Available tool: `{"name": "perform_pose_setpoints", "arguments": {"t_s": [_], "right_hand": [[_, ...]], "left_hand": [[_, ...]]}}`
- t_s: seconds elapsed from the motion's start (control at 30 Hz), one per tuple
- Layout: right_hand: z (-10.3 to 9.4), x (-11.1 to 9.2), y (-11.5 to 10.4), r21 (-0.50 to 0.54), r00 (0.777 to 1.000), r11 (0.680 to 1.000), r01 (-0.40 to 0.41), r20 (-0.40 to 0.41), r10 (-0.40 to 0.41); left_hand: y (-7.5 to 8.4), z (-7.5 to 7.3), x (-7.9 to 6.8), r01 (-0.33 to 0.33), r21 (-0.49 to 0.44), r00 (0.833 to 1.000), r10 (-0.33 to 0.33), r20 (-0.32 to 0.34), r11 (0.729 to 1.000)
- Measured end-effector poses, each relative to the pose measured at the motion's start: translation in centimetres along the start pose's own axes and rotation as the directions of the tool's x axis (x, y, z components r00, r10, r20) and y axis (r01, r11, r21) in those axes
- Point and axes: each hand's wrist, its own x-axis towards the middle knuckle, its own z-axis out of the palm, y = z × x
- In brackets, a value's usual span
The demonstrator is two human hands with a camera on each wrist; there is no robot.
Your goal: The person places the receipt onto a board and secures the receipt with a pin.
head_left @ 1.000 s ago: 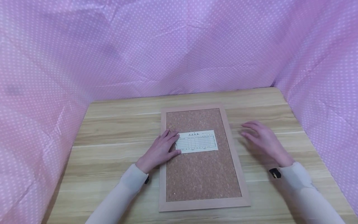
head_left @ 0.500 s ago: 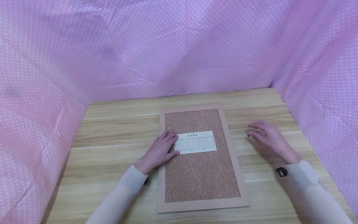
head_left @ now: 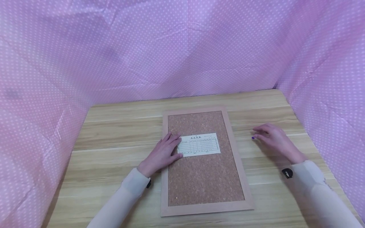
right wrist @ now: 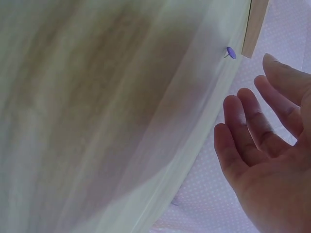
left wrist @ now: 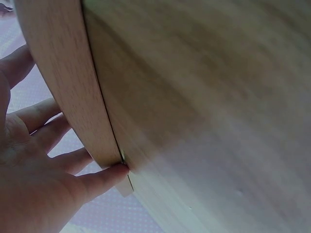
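A printed paper slip (head_left: 199, 145) lies across the middle of a wood-framed corkboard (head_left: 205, 180). Over the slip's left end rests my left hand (head_left: 161, 155), its fingers and thumb extended and touching the paper. In the left wrist view the left hand (left wrist: 43, 165) spreads along the board's frame (left wrist: 73, 87). My right hand (head_left: 275, 141) hovers over the table to the right of the board, fingers loosely bent. Just off its thumb tip is a purple thumbtack (head_left: 253, 137). The right wrist view shows the thumbtack (right wrist: 231, 52) on the table, apart from the right hand's fingers (right wrist: 235, 128).
The board lies on a wood-grain table (head_left: 114, 133). Pink dotted cloth (head_left: 182, 47) hangs behind the table and along both sides. A small yellow speck (head_left: 176, 198) shows on the cork near the lower left corner.
My right hand has shifted to the right, away from the board, and the purple thumbtack now shows beside its thumb. The left hand stays on the slip.
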Motion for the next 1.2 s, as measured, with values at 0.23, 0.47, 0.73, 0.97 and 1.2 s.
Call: {"name": "perform_pose_setpoints", "arguments": {"t_s": [0.23, 0.47, 0.73, 0.97, 1.2], "right_hand": [[0.19, 0.11, 0.18, 0.033, 0.994, 0.998, -0.043, 0.097, 0.040], [0.58, 0.14, 0.52, 0.002, 0.994, 0.999, -0.044, 0.105, 0.044], [0.73, 0.30, 0.52, -0.006, 0.992, 0.998, -0.056, 0.116, 0.057], [0.86, 0.48, 0.46, -0.032, 0.994, 0.999, -0.026, 0.108, 0.029], [0.94, 0.55, 0.42, -0.030, 0.993, 0.999, -0.036, 0.108, 0.039]], "left_hand": [[-0.04, 0.02, -0.01, -0.003, 0.002, 1.000, 0.003, -0.003, 1.000], [-0.02, 0.02, -0.04, -0.002, -0.003, 1.000, 0.002, -0.006, 1.000], [-0.02, 0.03, -0.08, -0.005, -0.003, 1.000, 0.005, -0.011, 1.000], [-0.08, 0.11, -0.01, -0.009, 0.006, 1.000, 0.009, -0.014, 1.000], [-0.04, 0.09, 0.01, -0.011, 0.008, 1.000, 0.011, -0.015, 1.000]]}}
